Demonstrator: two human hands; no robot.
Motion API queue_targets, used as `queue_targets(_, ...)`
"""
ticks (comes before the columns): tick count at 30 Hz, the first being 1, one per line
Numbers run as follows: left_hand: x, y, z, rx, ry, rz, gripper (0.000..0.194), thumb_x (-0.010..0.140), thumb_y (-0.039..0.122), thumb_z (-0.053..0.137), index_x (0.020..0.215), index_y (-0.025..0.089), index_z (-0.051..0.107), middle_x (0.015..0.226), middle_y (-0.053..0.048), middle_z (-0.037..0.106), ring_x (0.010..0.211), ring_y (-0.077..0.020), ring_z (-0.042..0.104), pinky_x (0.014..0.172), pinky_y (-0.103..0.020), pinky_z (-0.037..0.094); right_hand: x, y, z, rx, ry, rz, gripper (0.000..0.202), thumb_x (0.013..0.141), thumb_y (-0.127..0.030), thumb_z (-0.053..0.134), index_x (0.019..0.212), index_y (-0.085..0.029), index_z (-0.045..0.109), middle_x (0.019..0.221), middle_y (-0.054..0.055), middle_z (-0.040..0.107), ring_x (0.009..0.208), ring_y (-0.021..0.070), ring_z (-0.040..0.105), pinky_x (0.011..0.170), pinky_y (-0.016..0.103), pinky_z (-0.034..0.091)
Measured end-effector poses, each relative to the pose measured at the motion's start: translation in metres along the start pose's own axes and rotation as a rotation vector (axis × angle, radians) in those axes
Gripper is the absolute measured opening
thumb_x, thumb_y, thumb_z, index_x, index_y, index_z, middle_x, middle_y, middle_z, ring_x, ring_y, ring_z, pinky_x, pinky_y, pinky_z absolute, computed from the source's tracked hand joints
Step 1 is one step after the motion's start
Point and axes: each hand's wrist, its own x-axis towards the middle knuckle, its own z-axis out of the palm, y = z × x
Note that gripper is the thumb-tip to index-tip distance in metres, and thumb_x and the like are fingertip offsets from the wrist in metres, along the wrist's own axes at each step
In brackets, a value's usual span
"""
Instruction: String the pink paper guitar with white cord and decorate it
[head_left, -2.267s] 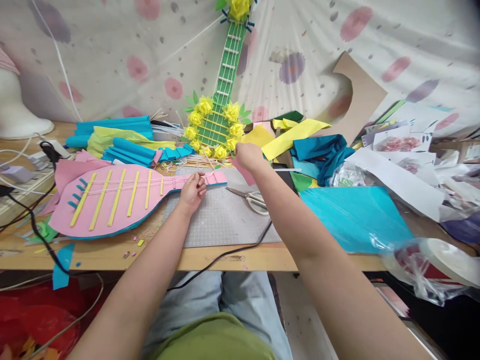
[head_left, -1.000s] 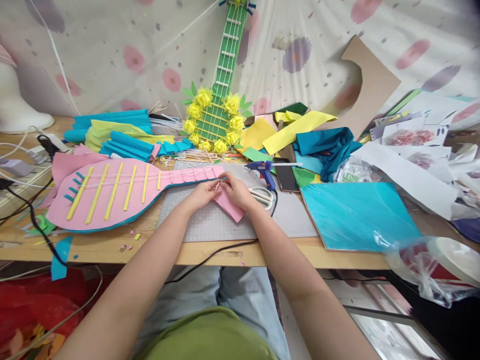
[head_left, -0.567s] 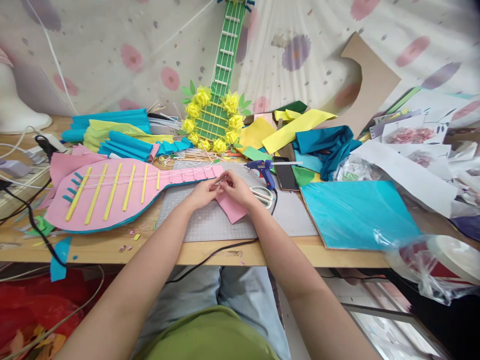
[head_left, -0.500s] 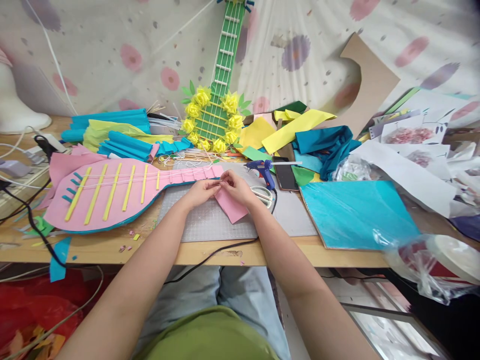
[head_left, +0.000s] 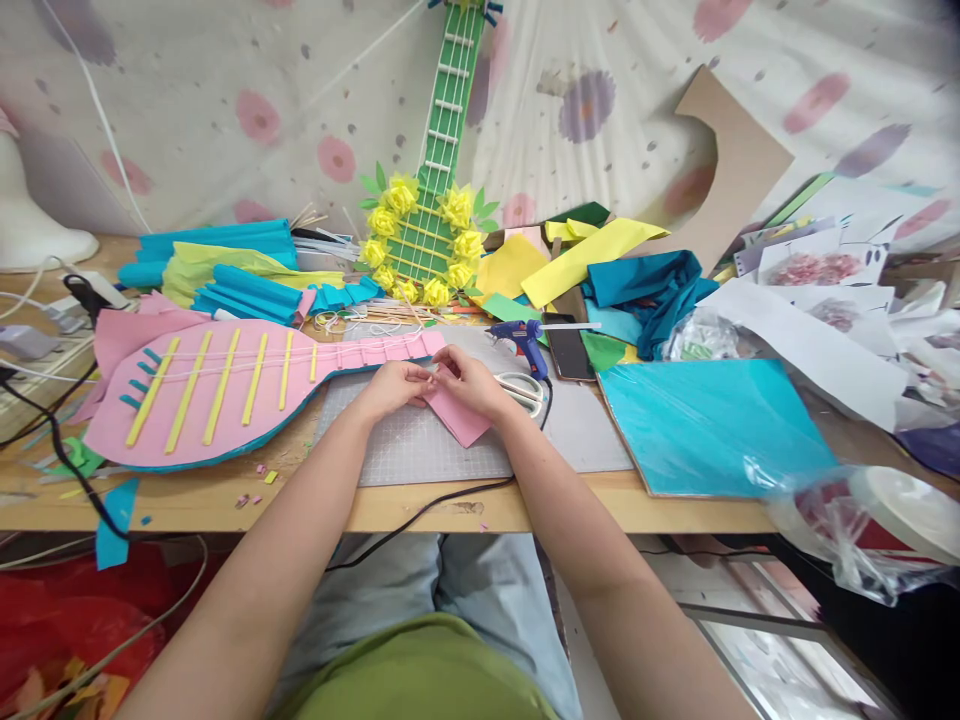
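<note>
1. the pink paper (head_left: 463,421) is over the cutting mat (head_left: 397,455), near the neck end of the pink guitar (head_left: 202,395).
2. the right hand (head_left: 471,382) grips the paper's upper end; a light pinch should spare it creases.
3. the left hand (head_left: 399,386) has its fingertips drawn in against the right's; i cannot tell what they pinch.
4. small, steady finger moves suit best, the loose corner clear of the scissors (head_left: 528,391).
</note>
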Motion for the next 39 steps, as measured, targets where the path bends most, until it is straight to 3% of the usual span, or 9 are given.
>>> queue_targets(10,-0.001,-0.001,0.005,-0.001,-0.029,0.066,0.033,0.051,0.025,0.078,0.081,0.014,0.071,0.071,-0.003,0.068,0.063,-0.0155,0.061,0.061,-0.028,0.051,0.003,0.001,-0.002,0.154,0.054,0.092,0.009,0.071,-0.025,0.054,0.075,-0.018,0.053,0.074,-0.001,0.059,0.067,0.0113,0.052,0.066,0.026,0.041)
queue_targets(16,-0.002,0.007,-0.004,-0.132,0.161,0.080,0.025,0.056,0.027,0.077,0.075,0.011,0.068,0.071,-0.006,0.068,0.067,-0.0157,0.064,0.070,-0.031,0.052,0.004,0.003,0.000,0.218,0.032,0.124,0.012,0.070,-0.028,0.056,0.074,-0.018,0.053,0.071,-0.002,0.056,0.065,0.0105,0.049,0.064,0.025,0.040)
queue_targets(21,-0.003,0.005,-0.003,-0.017,-0.040,0.008,0.034,0.047,0.024,0.081,0.076,0.010,0.069,0.066,-0.004,0.066,0.060,-0.0134,0.061,0.063,-0.029,0.053,0.003,0.004,0.005,0.219,0.011,0.091,0.008,0.071,-0.024,0.053,0.075,-0.018,0.052,0.075,-0.002,0.057,0.067,0.0107,0.051,0.066,0.026,0.041)
queue_targets(25,-0.002,0.002,0.001,-0.037,-0.040,-0.006,0.027,0.049,0.023,0.080,0.070,0.010,0.069,0.064,-0.003,0.064,0.060,-0.0124,0.060,0.060,-0.026,0.053,0.003,0.002,0.001,0.161,0.044,0.077,0.012,0.073,-0.026,0.053,0.083,-0.019,0.053,0.082,0.000,0.059,0.071,0.0116,0.053,0.070,0.027,0.043)
queue_targets(28,-0.001,0.002,0.001,-0.058,0.020,-0.017,0.017,0.056,0.021,0.075,0.068,0.011,0.067,0.064,-0.002,0.064,0.061,-0.0120,0.060,0.062,-0.026,0.052,0.000,0.004,-0.013,0.109,0.159,0.093,0.022,0.073,-0.032,0.055,0.090,-0.019,0.054,0.089,0.003,0.061,0.074,0.0129,0.055,0.070,0.028,0.044)
queue_targets(31,0.000,0.002,0.000,-0.035,0.093,0.012,0.007,0.063,0.016,0.068,0.069,0.012,0.066,0.066,-0.001,0.063,0.062,-0.0110,0.059,0.064,-0.025,0.052,-0.011,0.009,-0.041,0.025,0.255,0.147,0.022,0.073,-0.036,0.055,0.085,-0.018,0.057,0.086,0.004,0.063,0.074,0.0135,0.056,0.067,0.028,0.043)
queue_targets(37,0.000,0.006,-0.004,-0.022,0.215,0.085,0.029,0.071,0.012,0.059,0.099,0.015,0.061,0.072,-0.002,0.064,0.064,-0.0144,0.062,0.059,-0.027,0.052,-0.047,0.022,-0.106,-0.275,0.094,0.579,0.029,0.071,-0.047,0.056,0.069,-0.018,0.057,0.061,0.002,0.059,0.057,0.0150,0.054,0.054,0.026,0.038)
queue_targets(39,0.000,0.008,-0.006,-0.029,0.259,0.132,0.032,0.072,0.014,0.059,0.104,0.016,0.056,0.074,-0.003,0.065,0.068,-0.0164,0.064,0.058,-0.027,0.052,-0.048,0.026,-0.116,-0.457,0.166,0.633,0.034,0.070,-0.051,0.058,0.071,-0.017,0.057,0.066,0.005,0.061,0.062,0.0175,0.055,0.057,0.028,0.038)
